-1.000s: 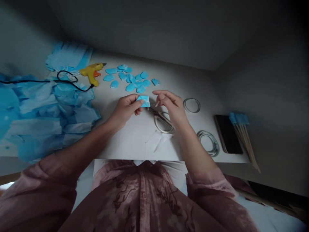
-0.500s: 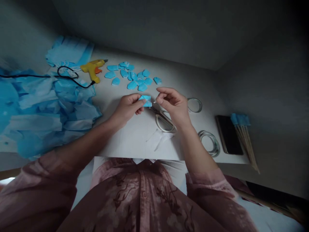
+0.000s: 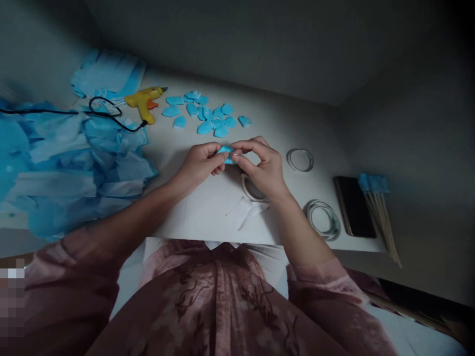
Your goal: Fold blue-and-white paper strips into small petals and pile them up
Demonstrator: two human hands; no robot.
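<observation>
My left hand (image 3: 198,163) and my right hand (image 3: 260,165) meet over the middle of the white table (image 3: 193,212). Both pinch one small blue paper piece (image 3: 226,152) between thumb and fingers, a little above the tabletop. Right under my right hand lie scissors with pale handles (image 3: 252,190), partly hidden by the palm. Behind the hands, several cut blue paper petals (image 3: 208,114) are scattered on the table.
A yellow glue gun (image 3: 143,101) with a black cord lies at the back left beside heaps of blue tissue paper (image 3: 63,163). On the right are two wire rings (image 3: 321,217), a dark phone (image 3: 352,205) and blue-tipped wooden sticks (image 3: 376,207). White paper scraps (image 3: 245,210) lie near the front edge.
My right hand has moved left and closed onto the blue paper piece that the left hand held alone before. The view has shifted slightly.
</observation>
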